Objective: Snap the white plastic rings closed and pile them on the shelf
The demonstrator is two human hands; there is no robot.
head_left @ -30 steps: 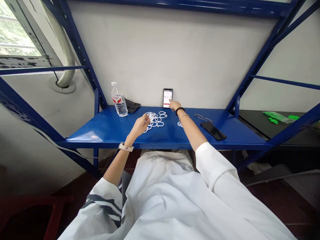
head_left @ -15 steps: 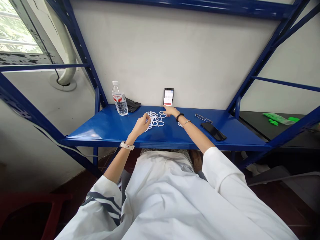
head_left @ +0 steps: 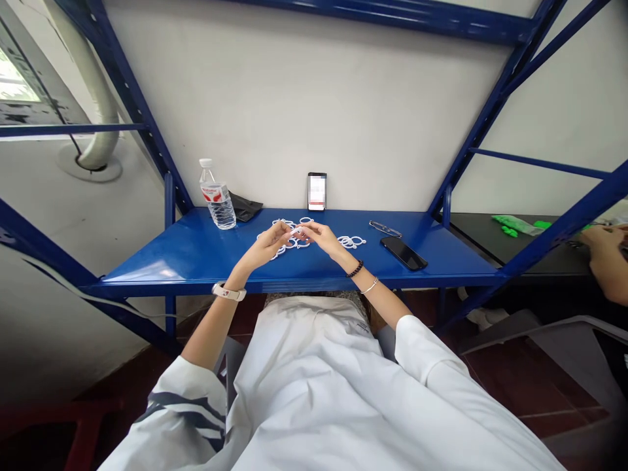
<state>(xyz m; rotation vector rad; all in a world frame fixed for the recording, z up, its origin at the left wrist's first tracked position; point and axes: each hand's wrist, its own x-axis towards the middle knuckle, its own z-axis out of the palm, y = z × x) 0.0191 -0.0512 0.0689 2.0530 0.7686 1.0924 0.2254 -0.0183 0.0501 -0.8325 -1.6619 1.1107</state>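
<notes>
A pile of white plastic rings [head_left: 289, 239] lies in the middle of the blue metal shelf [head_left: 196, 252]. My left hand [head_left: 267, 243] and my right hand [head_left: 321, 237] meet just above the pile. Both pinch one white ring [head_left: 296, 231] between their fingertips. A smaller group of white rings [head_left: 351, 242] lies to the right of my right hand. A lit phone [head_left: 316, 191] stands upright against the wall behind the pile.
A water bottle [head_left: 216, 196] and a dark pouch [head_left: 244, 207] sit at the shelf's back left. Glasses [head_left: 385, 228] and a black phone [head_left: 403, 253] lie at the right. Another person's hand [head_left: 606, 258] shows at the far right by a dark table with green items [head_left: 515, 226].
My right hand drew back from the standing phone and came down to the ring pile. Both hands now pinch one ring together. The view has shifted right.
</notes>
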